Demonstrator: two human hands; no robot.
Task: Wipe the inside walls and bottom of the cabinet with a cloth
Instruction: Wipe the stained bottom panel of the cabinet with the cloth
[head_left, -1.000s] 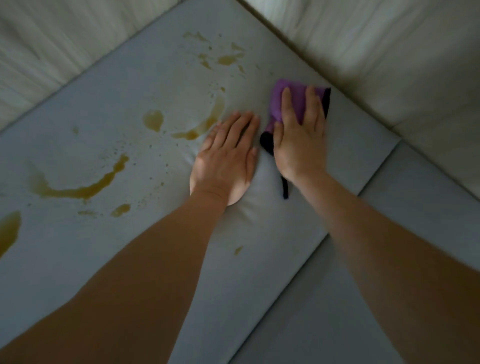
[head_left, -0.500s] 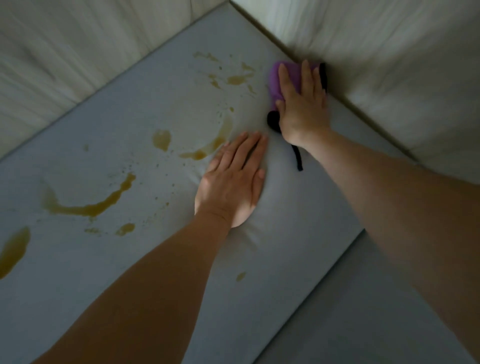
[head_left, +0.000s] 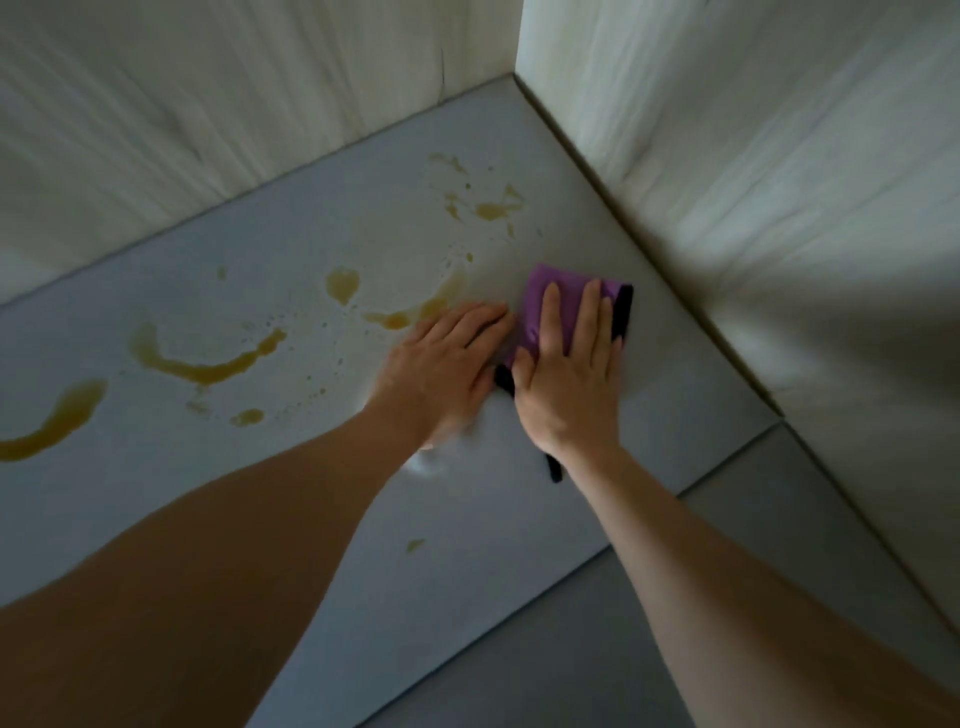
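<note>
Cabinet bottom (head_left: 311, 509) is a pale grey panel, seen from above, meeting a whitish back wall (head_left: 208, 114) and a whitish right wall (head_left: 779, 182) at the far corner; several yellow-brown stains (head_left: 208, 370) streak and spot the panel, from the far corner across to its left edge, with 1 small spot nearer the front edge. A purple cloth (head_left: 566, 291) with a black border lies flat on the panel, near the right wall but apart from it; a thin black strip of it trails out below the wrist. The right hand (head_left: 566, 374) presses flat on the cloth with fingers straight and slightly spread, gripping nothing; the cloth shows beyond its fingertips and beside its thumb. The left hand (head_left: 441, 364) lies palm-down on the bare panel just left of the cloth, fingers straight and together, its fingertips touching or nearly touching the cloth's edge, which I cannot settle; it holds nothing; its fingertips rest just beside 1 curved stain. Both forearms reach in from the lower edge; a darker grey floor (head_left: 727, 597) lies in front of the panel.
</note>
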